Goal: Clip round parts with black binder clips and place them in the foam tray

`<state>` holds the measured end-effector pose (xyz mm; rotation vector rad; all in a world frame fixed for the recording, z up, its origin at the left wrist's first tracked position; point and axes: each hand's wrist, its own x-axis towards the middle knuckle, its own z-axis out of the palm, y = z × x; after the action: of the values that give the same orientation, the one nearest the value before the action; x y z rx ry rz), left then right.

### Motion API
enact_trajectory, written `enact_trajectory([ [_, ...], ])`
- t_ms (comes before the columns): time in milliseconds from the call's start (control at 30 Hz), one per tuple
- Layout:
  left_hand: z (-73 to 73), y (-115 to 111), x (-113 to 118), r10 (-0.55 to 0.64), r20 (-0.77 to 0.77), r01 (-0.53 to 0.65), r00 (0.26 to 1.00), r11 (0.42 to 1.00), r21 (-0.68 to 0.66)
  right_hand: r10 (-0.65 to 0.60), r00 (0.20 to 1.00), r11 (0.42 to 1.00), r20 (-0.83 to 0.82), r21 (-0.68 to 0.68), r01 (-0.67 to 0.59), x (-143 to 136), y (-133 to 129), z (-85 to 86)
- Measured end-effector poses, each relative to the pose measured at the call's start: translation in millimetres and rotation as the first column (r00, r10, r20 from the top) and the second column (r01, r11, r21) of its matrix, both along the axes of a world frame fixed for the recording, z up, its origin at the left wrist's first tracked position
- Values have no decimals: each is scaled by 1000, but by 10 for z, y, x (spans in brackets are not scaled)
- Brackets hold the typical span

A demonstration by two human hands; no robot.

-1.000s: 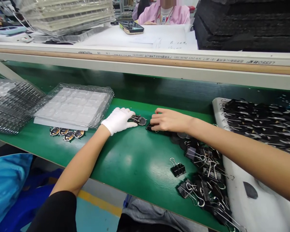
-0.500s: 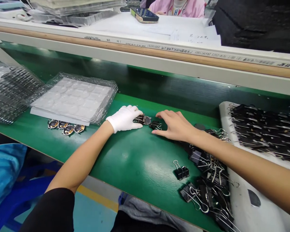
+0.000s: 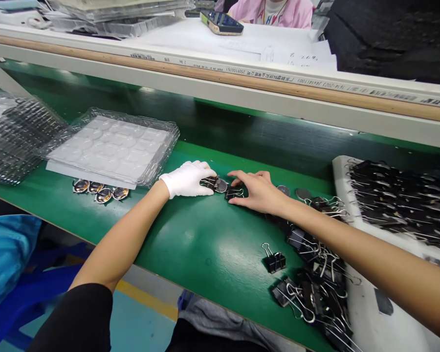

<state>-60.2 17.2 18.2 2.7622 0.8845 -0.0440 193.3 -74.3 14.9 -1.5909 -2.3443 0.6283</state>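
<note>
My left hand (image 3: 188, 179), in a white glove, closes its thumb and fingers on a black binder clip (image 3: 209, 183). That clip sits at the left side of a small round dark piece with a silver rim (image 3: 221, 186). At the piece's right side is a second binder clip (image 3: 233, 193). My bare right hand (image 3: 258, 191) has its thumb and fingers curved around this second clip; the exact finger contact is partly hidden. One loose binder clip (image 3: 275, 262) lies on the green table, left of a heap of binder clips (image 3: 311, 288) below my right forearm.
Several shiny oval pieces (image 3: 103, 195) lie beside clear plastic trays (image 3: 110, 146). More trays (image 3: 18, 142) are stacked at far left. A white block (image 3: 363, 288) with rows of clipped pieces stands right. Above runs a shelf edge (image 3: 220, 78); a person in pink (image 3: 297, 14) sits beyond.
My right hand has moved slightly left and its fingers have come in around the second binder clip. My left hand stays on its clip. A round dark disc now shows behind my right hand.
</note>
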Motion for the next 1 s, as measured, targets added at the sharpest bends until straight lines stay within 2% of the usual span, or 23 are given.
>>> enact_trajectory([
  [100, 8, -2, -7, 14, 2, -14, 1000, 1000, -25, 19, 1000, 1000, -3, -12, -19, 2, 34, 10],
  [200, 18, -3, -14, 14, -2, -14, 1000, 1000, -22, -1, 999, 999, -42, -47, -1, -17, 89, 102],
  [233, 22, -3, -15, 11, -6, -11, 1000, 1000, -17, -59, 995, 998, -79, -38, 56, -46, 113, 133],
  [300, 29, -4, -17, 7, -13, -7, 1000, 1000, -15, -257, 953, 966, -159, -7, 259, -141, 179, 166],
  [367, 37, -5, -16, 7, -19, -7, 1000, 1000, -18, -453, 872, 886, -183, 20, 464, -266, 273, 141],
  [433, 43, -11, -11, 13, -26, -13, 1000, 1000, -14, -546, 824, 827, -148, 61, 559, -384, 377, 58],
  [533, 40, -25, 1, 23, -51, -24, 998, 1000, -5, -550, 832, 824, -72, 114, 555, -492, 489, -115],
  [667, 17, -36, 21, 17, -58, -17, 998, 1000, -6, -549, 835, 834, 34, 90, 545, -494, 501, -277],
  [900, -36, -18, 57, 2, 4, -1, 1000, 998, -67, -531, 847, 847, 32, 56, 529, -371, 438, -349],
  [1000, -66, -30, 87, -8, 36, 11, 999, 998, -69, -513, 858, 857, 31, 83, 509, -355, 433, -373],
])
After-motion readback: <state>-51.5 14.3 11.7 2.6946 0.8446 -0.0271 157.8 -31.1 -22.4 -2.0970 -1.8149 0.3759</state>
